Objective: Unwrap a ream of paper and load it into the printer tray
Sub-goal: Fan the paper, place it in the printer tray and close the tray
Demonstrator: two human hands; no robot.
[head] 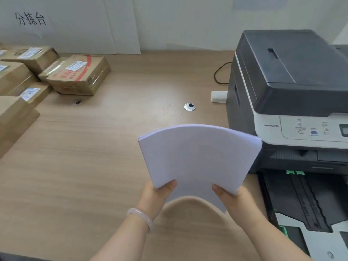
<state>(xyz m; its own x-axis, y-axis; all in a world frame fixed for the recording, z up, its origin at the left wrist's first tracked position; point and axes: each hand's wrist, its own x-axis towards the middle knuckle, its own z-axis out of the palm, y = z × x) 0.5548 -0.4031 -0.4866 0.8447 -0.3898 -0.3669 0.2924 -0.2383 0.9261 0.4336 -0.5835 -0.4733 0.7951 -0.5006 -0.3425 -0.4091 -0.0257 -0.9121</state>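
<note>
A stack of white paper [197,157] is held above the wooden desk, bowed into an arch, with no wrapper on it. My left hand [158,194] grips its near left corner, thumb on top. My right hand [233,198] grips the near right corner the same way. The grey and white printer [290,87] stands at the right. Its black paper tray [301,200] is pulled out toward me at the lower right, with green guides visible and no paper in it. The paper's right edge hangs just left of the printer's front.
Several taped cardboard parcels [75,74] lie at the left and back left of the desk [75,166]. A round cable grommet [189,107] sits mid-desk. A white power adapter [218,96] and a dark cable [219,72] lie beside the printer's left side.
</note>
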